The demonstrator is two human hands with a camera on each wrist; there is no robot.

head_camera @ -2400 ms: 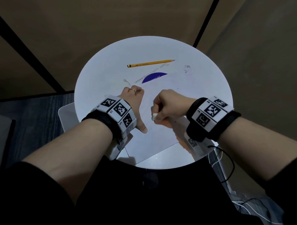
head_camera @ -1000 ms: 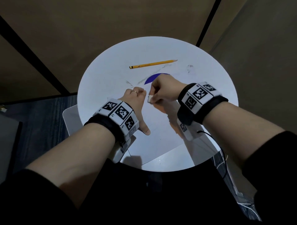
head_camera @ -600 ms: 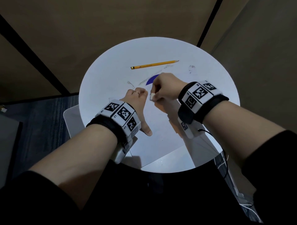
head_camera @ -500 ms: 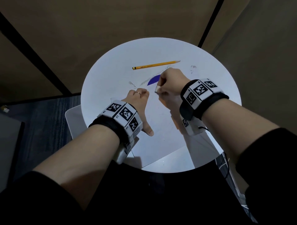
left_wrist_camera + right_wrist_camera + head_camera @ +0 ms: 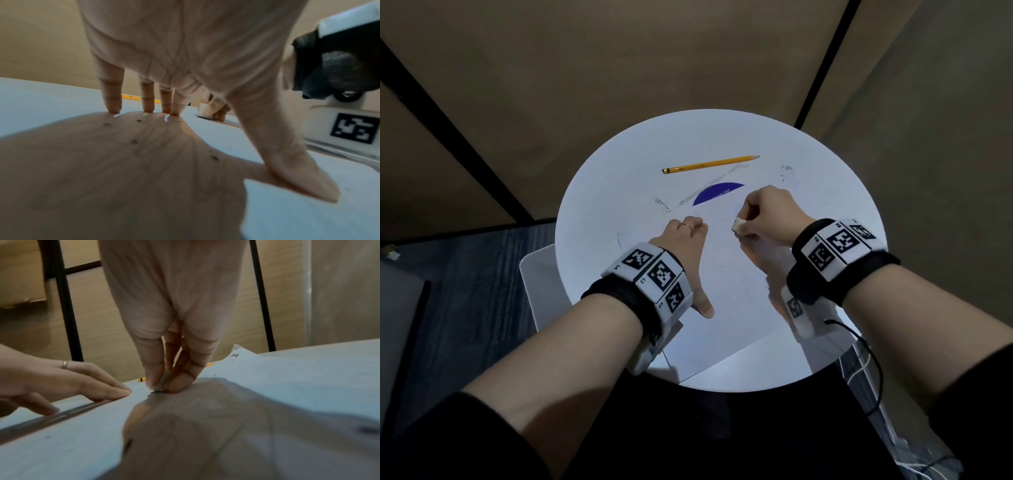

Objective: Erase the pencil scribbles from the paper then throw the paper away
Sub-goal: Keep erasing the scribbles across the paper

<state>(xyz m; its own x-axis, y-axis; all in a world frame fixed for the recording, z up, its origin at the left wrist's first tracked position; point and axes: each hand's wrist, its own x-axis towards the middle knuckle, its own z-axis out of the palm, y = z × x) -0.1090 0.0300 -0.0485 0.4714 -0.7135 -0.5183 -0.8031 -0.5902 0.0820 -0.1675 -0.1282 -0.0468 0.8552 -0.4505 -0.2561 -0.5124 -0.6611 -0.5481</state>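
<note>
Two hands at work on a sheet of paper on a round white surface.
Head: left hand (image 5: 685, 246) spread, pressing paper (image 5: 726, 308); right hand (image 5: 767, 216) pinching eraser (image 5: 738, 226) to it; pencil (image 5: 710, 164) beyond; tan walls. Left wrist: fingertips (image 5: 112, 107) planted. Right wrist: eraser (image 5: 162, 382) touching paper.

Head view: most of the eraser (image 5: 738, 225) sits buried inside the right hand (image 5: 768, 216), only a pale end shows. Left hand (image 5: 686, 253) fingertips are hidden behind its own knuckles. Purple print (image 5: 717, 194) on the paper (image 5: 719, 318) is half covered, lettering too small to read. Marks near the paper's far edge are too faint to read as scribbles or smudges. Pencil (image 5: 131, 97) in the left wrist view is mostly blocked by fingers (image 5: 111, 97). Right wrist view: the lower paper is blurred, in shadow.
</note>
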